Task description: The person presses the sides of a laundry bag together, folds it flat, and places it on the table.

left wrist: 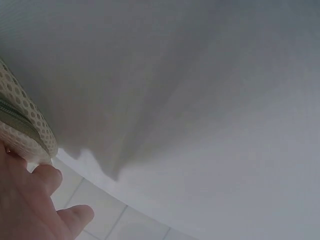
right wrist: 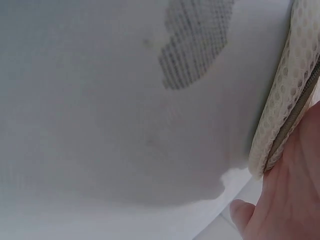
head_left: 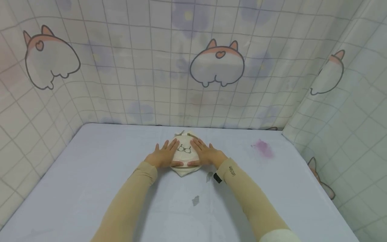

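A cream mesh laundry bag (head_left: 185, 155) with a dark line drawing on its front lies at the far middle of the table. My left hand (head_left: 164, 155) rests against its left side with fingers spread and the thumb along the lower part. Mirroring it, my right hand (head_left: 208, 156) presses the right side, thumb pointing inward toward the other one. In the left wrist view the bag's zipper (left wrist: 17, 117) runs along its edge beside my fingers (left wrist: 47, 180). The right wrist view shows the mesh side (right wrist: 295, 70) next to my right palm, whose fingers are mostly hidden there.
The pale cloth-covered table (head_left: 90, 188) has grey patches (head_left: 196, 200) in front of the bag and a pink stain (head_left: 263, 148) to the right. A small black object (head_left: 217, 178) shows by the right cuff. Behind hangs a checked curtain (head_left: 136, 67) with animal drawings.
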Motion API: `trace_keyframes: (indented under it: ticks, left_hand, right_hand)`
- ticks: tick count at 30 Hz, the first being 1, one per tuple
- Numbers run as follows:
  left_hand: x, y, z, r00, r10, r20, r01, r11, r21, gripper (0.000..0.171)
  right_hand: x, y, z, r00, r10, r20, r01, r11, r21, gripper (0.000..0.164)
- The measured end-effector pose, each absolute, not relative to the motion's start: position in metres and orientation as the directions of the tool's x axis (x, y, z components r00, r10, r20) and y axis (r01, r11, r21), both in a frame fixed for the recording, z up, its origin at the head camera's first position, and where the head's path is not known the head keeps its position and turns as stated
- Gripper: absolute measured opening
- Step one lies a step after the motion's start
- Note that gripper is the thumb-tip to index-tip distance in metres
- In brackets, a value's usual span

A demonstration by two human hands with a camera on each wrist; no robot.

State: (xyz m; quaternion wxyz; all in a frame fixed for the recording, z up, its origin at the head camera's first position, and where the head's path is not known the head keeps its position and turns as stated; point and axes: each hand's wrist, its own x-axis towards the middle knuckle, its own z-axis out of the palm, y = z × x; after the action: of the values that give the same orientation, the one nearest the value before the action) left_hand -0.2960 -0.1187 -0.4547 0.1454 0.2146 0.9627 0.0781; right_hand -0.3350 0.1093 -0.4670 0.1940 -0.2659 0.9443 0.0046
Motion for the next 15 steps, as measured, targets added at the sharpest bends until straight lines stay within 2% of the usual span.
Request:
trace_keyframes:
  ticks: [7,15]
  left_hand:
    - [-0.2936,-0.1172,-0.4555,-0.865,0.44,-0.241,0.399,0.894,0.204,0.098]
    - [-0.2954,-0.1193,-0.4512,-0.868,0.434,-0.241,0.384,0.895,0.227,0.098]
  right_hand:
    - [-0.3259,0.1123,-0.4601,-0.77,-0.517,-0.374,-0.503,0.853,-0.141,0.103]
    - [-0.3275,0.1116,-0.4587,-0.767,-0.543,-0.342,-0.529,0.837,-0.142,0.103]
